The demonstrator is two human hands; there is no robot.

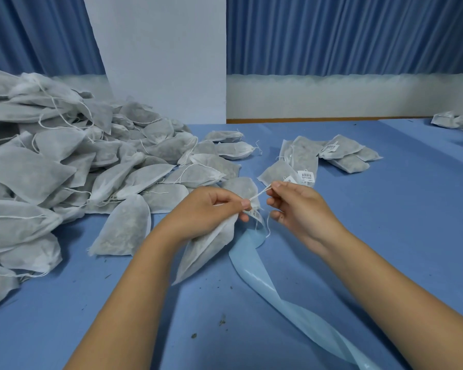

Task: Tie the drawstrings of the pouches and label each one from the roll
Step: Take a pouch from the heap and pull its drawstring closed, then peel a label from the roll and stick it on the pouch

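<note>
Left of the held pouch (207,251), pouches (64,161) lie heaped.

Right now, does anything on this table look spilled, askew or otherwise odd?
Yes, slightly. Dark crumbs lie scattered on the blue table near the person, possibly filling leaked from pouches. The pale backing strip trails loose and twisted toward the front edge. Nothing looks damaged.
</note>
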